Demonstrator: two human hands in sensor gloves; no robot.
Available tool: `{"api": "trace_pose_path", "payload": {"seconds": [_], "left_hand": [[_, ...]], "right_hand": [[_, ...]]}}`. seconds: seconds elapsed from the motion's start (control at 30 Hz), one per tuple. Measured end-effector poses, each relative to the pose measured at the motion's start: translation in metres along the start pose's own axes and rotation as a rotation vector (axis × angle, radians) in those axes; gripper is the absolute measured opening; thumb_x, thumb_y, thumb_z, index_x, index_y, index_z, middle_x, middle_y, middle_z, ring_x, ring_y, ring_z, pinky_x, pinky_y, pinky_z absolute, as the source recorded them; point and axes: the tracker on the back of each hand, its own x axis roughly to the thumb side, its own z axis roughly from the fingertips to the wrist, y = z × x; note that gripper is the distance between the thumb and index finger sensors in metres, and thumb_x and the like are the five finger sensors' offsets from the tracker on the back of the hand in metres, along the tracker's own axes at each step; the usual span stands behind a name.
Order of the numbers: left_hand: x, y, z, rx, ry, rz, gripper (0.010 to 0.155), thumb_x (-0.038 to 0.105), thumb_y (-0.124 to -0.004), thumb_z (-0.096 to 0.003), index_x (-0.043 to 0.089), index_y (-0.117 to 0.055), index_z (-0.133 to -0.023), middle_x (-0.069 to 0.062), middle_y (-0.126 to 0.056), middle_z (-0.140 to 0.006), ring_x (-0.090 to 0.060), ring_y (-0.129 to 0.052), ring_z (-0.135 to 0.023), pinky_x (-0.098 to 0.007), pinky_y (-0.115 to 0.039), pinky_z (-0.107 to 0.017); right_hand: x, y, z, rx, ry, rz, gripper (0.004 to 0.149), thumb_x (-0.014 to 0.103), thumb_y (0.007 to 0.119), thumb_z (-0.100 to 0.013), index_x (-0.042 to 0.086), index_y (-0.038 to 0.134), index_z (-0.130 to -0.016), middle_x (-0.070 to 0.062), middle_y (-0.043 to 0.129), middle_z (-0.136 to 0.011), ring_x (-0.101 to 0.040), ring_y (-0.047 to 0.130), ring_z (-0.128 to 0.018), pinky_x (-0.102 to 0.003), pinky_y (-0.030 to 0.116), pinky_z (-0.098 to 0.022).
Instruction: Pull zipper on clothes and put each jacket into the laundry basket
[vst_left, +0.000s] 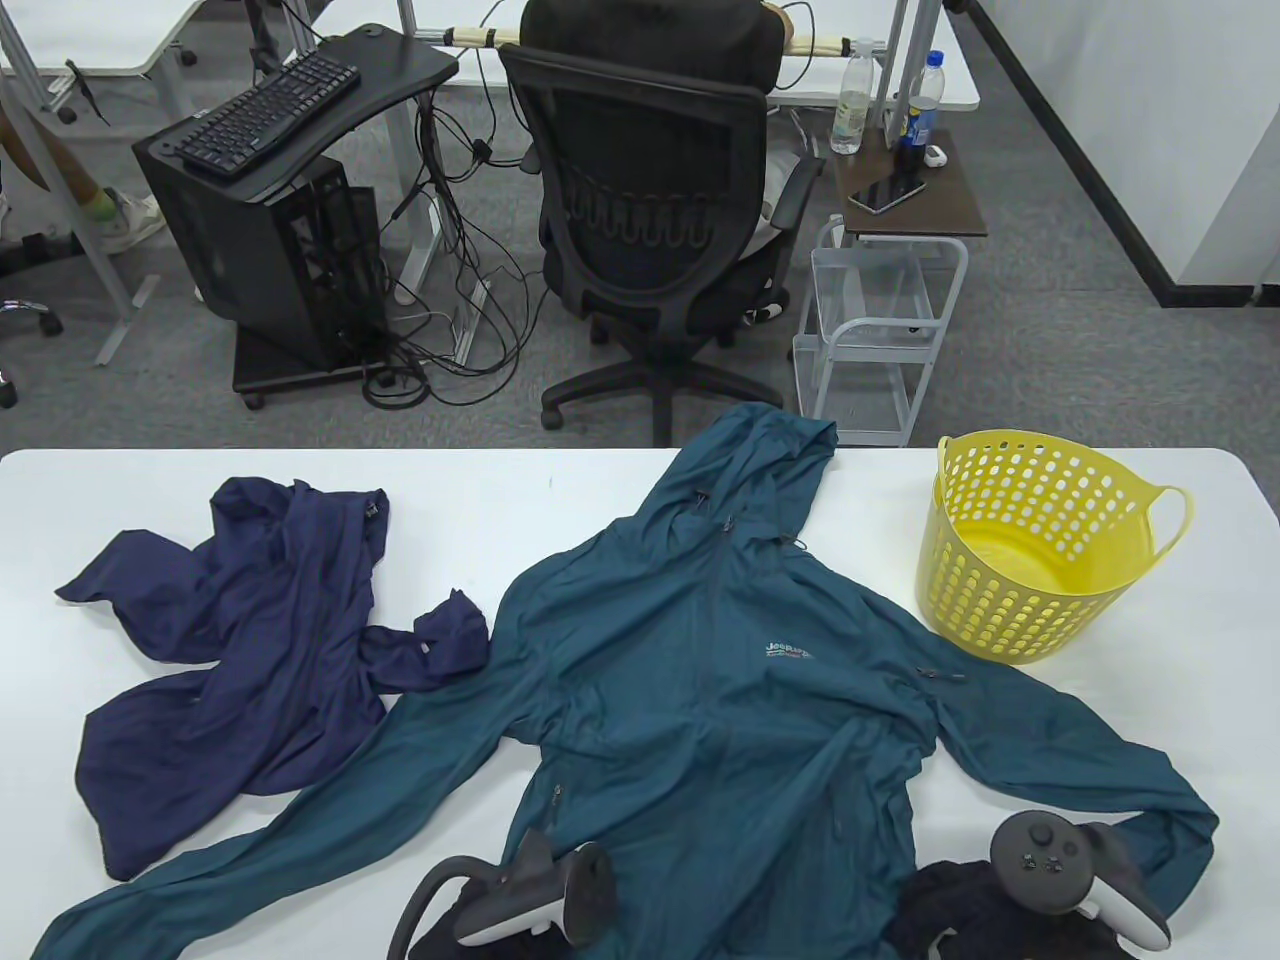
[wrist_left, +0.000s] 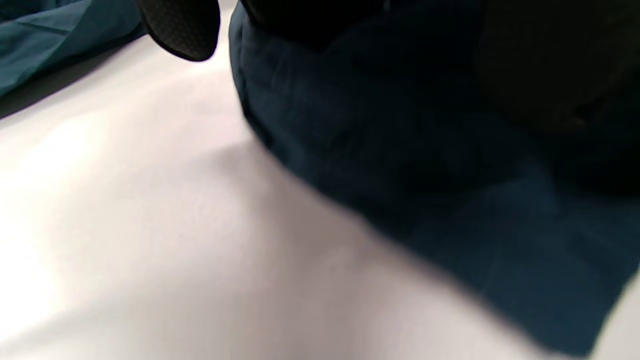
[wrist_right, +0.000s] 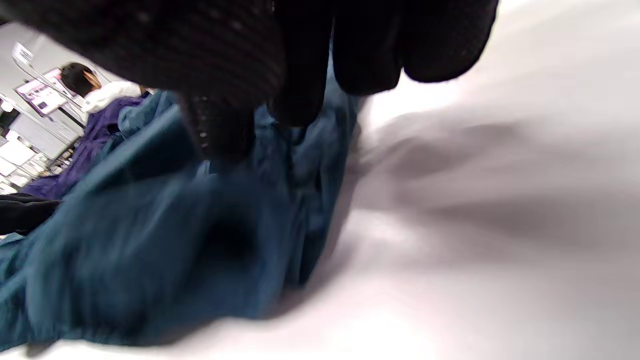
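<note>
A teal hooded jacket (vst_left: 700, 680) lies spread face up across the middle of the white table (vst_left: 1150, 700), its front zipper closed. My left hand (vst_left: 500, 915) sits at the hem's left corner by the near edge. In the blurred left wrist view the dark hem (wrist_left: 425, 190) bunches beneath the glove, one fingertip (wrist_left: 180, 30) apart from it. My right hand (vst_left: 955, 900) is at the hem's right corner, and its gloved fingers (wrist_right: 365, 50) curl down into the bunched teal cloth (wrist_right: 150, 250). A navy jacket (vst_left: 250, 650) lies crumpled at the left. The yellow laundry basket (vst_left: 1000, 600) stands empty at the right.
The teal jacket's sleeves reach toward both front corners of the table. Beyond the far edge, a person sits in a black office chair (vst_left: 650, 230), beside a white wire cart (vst_left: 880, 330). A black desk with a keyboard (vst_left: 270, 100) stands farther left.
</note>
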Motion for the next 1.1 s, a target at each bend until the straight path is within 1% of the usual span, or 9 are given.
{"api": "trace_pose_path", "payload": {"seconds": [0.17,0.3,0.4,0.47,0.53,0.57,0.77,0.97,1.1], "left_hand": [[-0.001,0.011,0.009,0.158,0.05,0.025,0.071,0.055,-0.08,-0.0356,0.04,-0.06,-0.102,0.007,-0.07,-0.112,-0.026,-0.071,-0.1,-0.054,-0.064,-0.067],[-0.002,0.012,0.024,0.258,0.118,-0.009,0.063,0.055,-0.078,-0.037,0.039,-0.071,-0.097,0.006,-0.082,-0.102,-0.026,-0.082,-0.089,-0.051,-0.069,-0.063],[-0.006,0.004,0.024,0.229,0.135,-0.008,0.065,0.058,-0.077,-0.0356,0.038,-0.072,-0.097,0.004,-0.086,-0.096,-0.025,-0.084,-0.084,-0.051,-0.071,-0.062],[-0.01,-0.01,0.015,0.095,0.132,0.032,0.077,0.065,-0.073,-0.0334,0.04,-0.058,-0.104,0.002,-0.071,-0.109,-0.03,-0.068,-0.097,-0.055,-0.063,-0.067],[-0.011,-0.024,0.005,0.015,0.16,0.049,0.088,0.069,-0.069,-0.0314,0.048,-0.028,-0.107,0.004,-0.026,-0.122,-0.036,-0.02,-0.109,-0.061,-0.04,-0.075],[-0.012,-0.031,-0.001,0.001,0.18,0.01,0.092,0.07,-0.068,-0.0294,0.05,-0.02,-0.104,0.007,-0.013,-0.12,-0.034,-0.01,-0.109,-0.062,-0.036,-0.075],[-0.017,-0.033,-0.008,-0.022,0.267,-0.072,0.103,0.064,-0.076,-0.0254,0.053,-0.002,-0.096,0.008,0.009,-0.113,-0.034,-0.005,-0.108,-0.06,-0.034,-0.076],[-0.02,-0.038,-0.003,-0.096,0.166,-0.06,0.101,0.057,-0.088,-0.0196,0.057,-0.022,-0.097,0.009,-0.004,-0.116,-0.033,-0.011,-0.108,-0.061,-0.037,-0.075],[-0.012,-0.027,0.017,-0.04,0.044,-0.041,0.084,0.063,-0.09,-0.0134,0.057,-0.063,-0.092,0.009,-0.043,-0.119,-0.034,-0.027,-0.108,-0.061,-0.045,-0.073]], "right_hand": [[0.045,0.01,-0.008,-0.123,-0.128,0.05,0.043,0.038,0.084,-0.049,0.026,0.088,-0.09,-0.005,0.073,-0.108,-0.043,0.062,-0.098,-0.058,0.061,-0.067],[0.091,0.05,-0.023,0.005,-0.229,0.264,0.052,0.052,0.088,-0.045,0.031,0.084,-0.093,-0.001,0.072,-0.109,-0.04,0.064,-0.099,-0.057,0.063,-0.067],[0.104,0.08,-0.037,0.117,-0.196,0.437,0.068,0.059,0.089,-0.041,0.032,0.073,-0.101,-0.001,0.061,-0.114,-0.04,0.059,-0.101,-0.058,0.061,-0.069],[0.101,0.089,-0.046,0.154,-0.129,0.503,0.08,0.06,0.09,-0.039,0.029,0.06,-0.106,-0.005,0.047,-0.117,-0.042,0.054,-0.101,-0.058,0.059,-0.069],[0.093,0.093,-0.052,0.167,-0.084,0.514,0.088,0.058,0.089,-0.038,0.026,0.048,-0.109,-0.007,0.033,-0.116,-0.04,0.044,-0.101,-0.057,0.054,-0.071],[0.088,0.092,-0.053,0.171,-0.071,0.5,0.088,0.056,0.088,-0.039,0.027,0.042,-0.109,-0.006,0.026,-0.115,-0.039,0.038,-0.101,-0.057,0.049,-0.072],[0.055,0.069,-0.052,0.11,0.047,0.452,0.086,0.042,0.089,-0.04,0.03,0.039,-0.109,-0.004,0.024,-0.116,-0.039,0.031,-0.103,-0.06,0.041,-0.073],[0.026,0.043,-0.038,0.115,0.104,0.33,0.081,0.04,0.094,-0.04,0.033,0.05,-0.107,0.002,0.032,-0.117,-0.035,0.038,-0.104,-0.056,0.046,-0.073],[0.041,0.039,-0.02,0.159,0.039,0.3,0.056,0.052,0.095,-0.039,0.029,0.091,-0.089,0.003,0.078,-0.102,-0.033,0.081,-0.086,-0.05,0.073,-0.062]]}}
